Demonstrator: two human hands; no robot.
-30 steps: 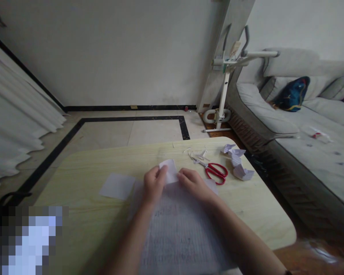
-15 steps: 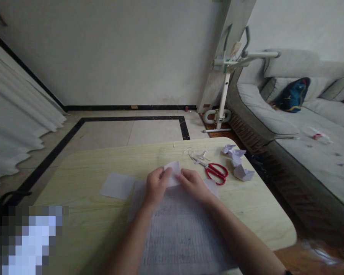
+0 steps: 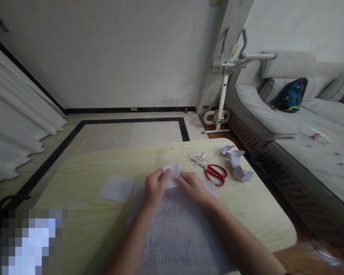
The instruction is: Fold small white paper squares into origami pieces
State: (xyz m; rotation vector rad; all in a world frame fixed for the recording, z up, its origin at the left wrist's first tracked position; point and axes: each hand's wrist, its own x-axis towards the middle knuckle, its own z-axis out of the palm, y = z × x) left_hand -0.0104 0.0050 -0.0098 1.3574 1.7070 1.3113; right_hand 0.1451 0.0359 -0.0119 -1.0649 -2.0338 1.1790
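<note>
Both hands pinch a small white folded paper piece [image 3: 172, 170] over the middle of a pale wooden table [image 3: 83, 168]. My left hand [image 3: 155, 188] grips its left side with fingers closed. My right hand [image 3: 192, 186] grips the right side, fingers pressed together. Under my forearms lies a large printed sheet [image 3: 180, 236]. A blank white paper square [image 3: 117, 188] rests flat just left of my left hand.
Red-handled scissors [image 3: 214, 172] lie right of my hands, with paper strips [image 3: 197, 156] behind them and crumpled folded papers [image 3: 237, 163] near the table's right edge. A grey sofa [image 3: 304, 126] and a white exercise machine [image 3: 226, 88] stand to the right. Curtains [image 3: 14, 126] hang at left.
The hands have stayed on the small paper, folding it down a little so less of it stands above the fingers. The view shifted slightly.
</note>
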